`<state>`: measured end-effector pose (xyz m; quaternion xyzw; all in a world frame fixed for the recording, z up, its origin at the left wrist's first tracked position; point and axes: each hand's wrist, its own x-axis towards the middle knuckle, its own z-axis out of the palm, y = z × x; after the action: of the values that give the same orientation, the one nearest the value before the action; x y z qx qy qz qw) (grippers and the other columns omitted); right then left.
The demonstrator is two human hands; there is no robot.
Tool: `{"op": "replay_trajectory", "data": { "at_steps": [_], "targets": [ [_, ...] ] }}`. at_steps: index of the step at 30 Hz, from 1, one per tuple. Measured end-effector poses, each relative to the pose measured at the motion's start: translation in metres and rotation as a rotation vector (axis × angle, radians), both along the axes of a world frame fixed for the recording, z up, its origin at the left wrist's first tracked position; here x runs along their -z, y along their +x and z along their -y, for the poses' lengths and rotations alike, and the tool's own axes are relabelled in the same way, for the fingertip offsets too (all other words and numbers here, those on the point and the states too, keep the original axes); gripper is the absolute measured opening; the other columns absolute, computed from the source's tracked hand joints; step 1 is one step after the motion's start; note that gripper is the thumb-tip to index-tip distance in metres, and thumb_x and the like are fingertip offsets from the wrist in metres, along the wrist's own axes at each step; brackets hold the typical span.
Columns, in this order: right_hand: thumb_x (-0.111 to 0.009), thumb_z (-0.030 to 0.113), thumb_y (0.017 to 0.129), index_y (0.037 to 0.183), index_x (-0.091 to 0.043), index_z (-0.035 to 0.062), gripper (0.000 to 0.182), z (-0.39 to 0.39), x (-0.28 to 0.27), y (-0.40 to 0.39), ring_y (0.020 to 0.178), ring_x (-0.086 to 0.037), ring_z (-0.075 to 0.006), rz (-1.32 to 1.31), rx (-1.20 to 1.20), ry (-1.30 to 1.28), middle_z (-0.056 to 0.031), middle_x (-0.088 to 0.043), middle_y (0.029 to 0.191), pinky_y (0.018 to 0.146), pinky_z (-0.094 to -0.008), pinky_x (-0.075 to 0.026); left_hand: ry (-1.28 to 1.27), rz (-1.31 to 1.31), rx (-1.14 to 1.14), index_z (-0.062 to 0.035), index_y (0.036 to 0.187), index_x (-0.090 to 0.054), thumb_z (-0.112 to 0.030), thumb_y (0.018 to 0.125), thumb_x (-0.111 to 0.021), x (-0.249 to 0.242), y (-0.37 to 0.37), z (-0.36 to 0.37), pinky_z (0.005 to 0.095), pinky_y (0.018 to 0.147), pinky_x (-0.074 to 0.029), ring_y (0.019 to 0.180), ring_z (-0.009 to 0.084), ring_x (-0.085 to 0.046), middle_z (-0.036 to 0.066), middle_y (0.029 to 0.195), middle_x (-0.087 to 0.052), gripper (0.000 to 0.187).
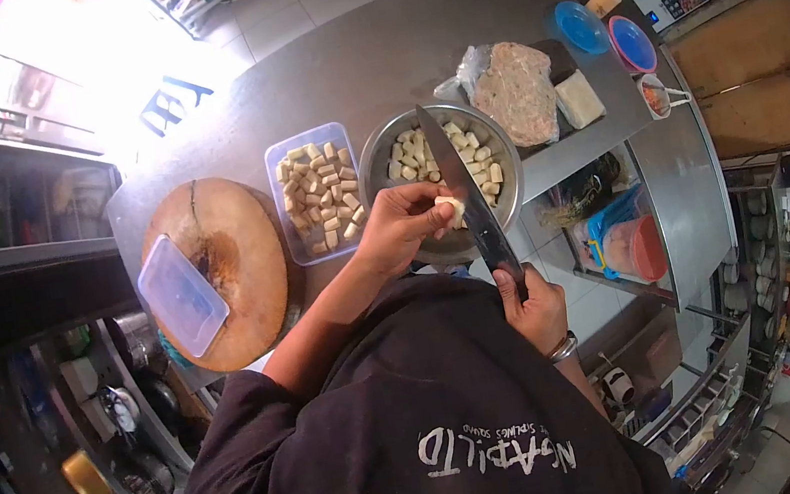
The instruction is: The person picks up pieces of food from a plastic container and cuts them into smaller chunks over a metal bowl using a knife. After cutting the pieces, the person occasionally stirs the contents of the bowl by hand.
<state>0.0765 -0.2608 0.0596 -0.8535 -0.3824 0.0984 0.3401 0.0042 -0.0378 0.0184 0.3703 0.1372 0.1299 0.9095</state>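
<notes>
My left hand (402, 224) pinches a small pale food piece (452, 213) above the near part of a metal bowl (368, 165). My right hand (533, 310) is wrapped round the handle of a large knife (459, 177). Its long dark blade slants up and left across the bowl, right beside the held piece. Many pale, stubby chunks (480, 156) lie in the bowl, partly hidden by the blade and my left hand. To the left, a clear plastic container (280, 207) holds more short, log-shaped chunks (317, 192).
A round wooden chopping board (251, 267) carries a translucent lid (182, 295) at the left. Right of the bowl lie a bagged, speckled slab (515, 94) and a white block (580, 100). Blue bowl (581, 27), pink-rimmed bowl (631, 44) and squeeze bottle (603, 0) stand at the far right.
</notes>
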Motion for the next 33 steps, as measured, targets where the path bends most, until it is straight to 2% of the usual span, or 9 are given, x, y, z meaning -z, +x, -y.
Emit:
{"op": "replay_trajectory", "data": {
  "at_steps": [7,8,9,11,13,16,22,24,33],
  "targets": [
    [-0.066,0.029,0.094,0.083,-0.062,0.004,0.028,-0.001,0.002,0.0,0.05,-0.061,-0.0349,0.001,-0.007,0.022,-0.0143,-0.059,0.057,0.044,-0.0408,-0.044,0.361,-0.253,0.173,0.002,0.096,-0.068,-0.016,0.082,-0.079,-0.016,-0.003,0.002,0.0222,0.058,-0.044,0.065,0.0088,-0.057,0.002,0.075,-0.064,0.026],
    [-0.066,0.029,0.093,0.085,-0.064,0.0034,0.027,0.0,-0.001,0.0,0.055,-0.064,-0.0358,-0.056,0.001,-0.033,-0.0157,-0.062,0.062,0.047,-0.04,-0.047,0.36,-0.253,0.173,0.002,0.096,-0.068,-0.016,0.082,-0.079,-0.013,-0.003,0.002,0.0222,0.058,-0.044,0.065,0.0088,-0.057,0.002,0.075,-0.064,0.026],
    [-0.067,0.029,0.093,0.088,-0.066,0.0028,0.027,0.0,-0.003,0.0,0.061,-0.066,-0.0368,-0.113,0.009,-0.089,-0.017,-0.065,0.066,0.051,-0.0393,-0.049,0.287,-0.236,0.186,0.0021,0.098,-0.067,-0.015,0.084,-0.077,-0.008,-0.004,0.001,0.0224,0.06,-0.045,0.068,0.0096,-0.058,0.003,0.08,-0.065,0.025],
    [-0.067,0.029,0.093,0.086,-0.065,0.0034,0.027,-0.001,0.001,-0.001,0.056,-0.064,-0.0361,-0.052,0.033,-0.014,-0.016,-0.063,0.063,0.048,-0.0399,-0.047,0.215,-0.217,0.197,0.0023,0.1,-0.067,-0.014,0.086,-0.076,0.002,-0.002,0.003,0.0227,0.063,-0.046,0.071,0.0104,-0.059,0.005,0.085,-0.067,0.024],
    [-0.066,0.03,0.093,0.085,-0.064,0.0041,0.027,-0.001,0.002,-0.003,0.052,-0.063,-0.0355,0.008,0.057,0.058,-0.015,-0.06,0.059,0.045,-0.0404,-0.046,-0.155,0.034,0.03,0.0017,0.105,-0.066,-0.01,0.09,-0.069,0.011,0.001,0.008,0.0251,0.072,-0.048,0.084,0.0133,-0.061,0.01,0.101,-0.067,0.02],
    [-0.067,0.03,0.093,0.086,-0.064,0.0041,0.027,0.001,0.002,-0.003,0.053,-0.063,-0.035,-0.061,0.129,0.073,-0.0149,-0.062,0.06,0.046,-0.04,-0.046,-0.325,0.045,-0.109,0.0006,0.112,-0.064,-0.008,0.093,-0.064,0.015,0.002,-0.001,0.0289,0.081,-0.048,0.096,0.0162,-0.06,0.013,0.114,-0.064,0.02],
    [-0.067,0.029,0.093,0.084,-0.063,0.0035,0.027,0.003,0.008,-0.001,0.054,-0.065,-0.033,-0.034,0.036,0.017,-0.015,-0.065,0.065,0.047,-0.039,-0.047,-0.253,0.078,-0.137,-0.0006,0.115,-0.063,-0.01,0.093,-0.065,0.018,0.001,-0.002,0.0309,0.084,-0.048,0.099,0.0174,-0.061,0.011,0.112,-0.065,0.024],
    [-0.068,0.027,0.093,0.083,-0.063,0.003,0.027,0.0,0.005,-0.002,0.053,-0.065,-0.0321,-0.027,0.009,0.091,-0.0149,-0.064,0.063,0.045,-0.0387,-0.047,-0.248,0.109,-0.12,-0.0007,0.114,-0.063,-0.009,0.093,-0.065,0.019,0.002,-0.001,0.0307,0.083,-0.048,0.099,0.0172,-0.061,0.01,0.111,-0.066,0.023],
    [-0.068,0.026,0.092,0.082,-0.063,0.003,0.026,-0.001,0.002,-0.001,0.049,-0.063,-0.0315,-0.003,-0.003,0.061,-0.0148,-0.062,0.061,0.042,-0.0375,-0.045,-0.135,0.121,-0.079,0.0006,0.107,-0.065,-0.006,0.09,-0.068,0.015,-0.001,0.007,0.0297,0.073,-0.051,0.085,0.017,-0.064,0.008,0.097,-0.068,0.018]
  ]
}}
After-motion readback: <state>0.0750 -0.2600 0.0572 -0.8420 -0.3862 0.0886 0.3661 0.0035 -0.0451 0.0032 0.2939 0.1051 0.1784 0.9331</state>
